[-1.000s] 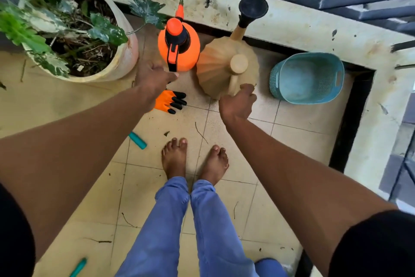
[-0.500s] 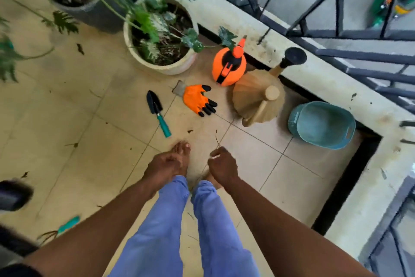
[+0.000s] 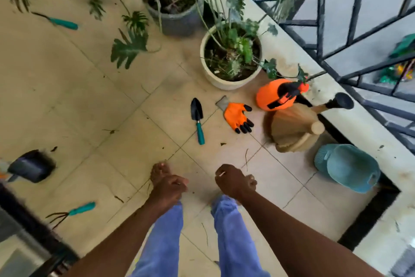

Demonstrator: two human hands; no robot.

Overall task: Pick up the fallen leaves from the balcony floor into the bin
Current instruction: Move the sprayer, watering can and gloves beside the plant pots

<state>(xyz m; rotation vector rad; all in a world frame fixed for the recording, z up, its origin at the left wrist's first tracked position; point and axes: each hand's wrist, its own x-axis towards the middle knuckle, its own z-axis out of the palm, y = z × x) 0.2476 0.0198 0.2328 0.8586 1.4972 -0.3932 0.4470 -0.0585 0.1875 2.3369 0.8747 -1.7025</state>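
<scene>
At nine o'clock, a dark dustpan (image 3: 33, 165); at seven, a teal hand rake (image 3: 74, 211). Left hand (image 3: 168, 189) low centre, fingers curled, holding nothing visible. Small leaf scraps (image 3: 222, 144) and a thin twig (image 3: 246, 157) on the tiles at twelve o'clock from the right hand (image 3: 232, 181), well apart from its loosely curled fingers, grip unclear. Teal bin (image 3: 347, 167) at three o'clock, beside the tan watering can (image 3: 294, 129).

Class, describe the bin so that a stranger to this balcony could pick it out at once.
Follow the pale balcony ledge below the black railing to the floor's right corner. Past the tan watering can stands the bin, a teal plastic basket with a slotted wall. It alone there is open and holds no plant.
</scene>
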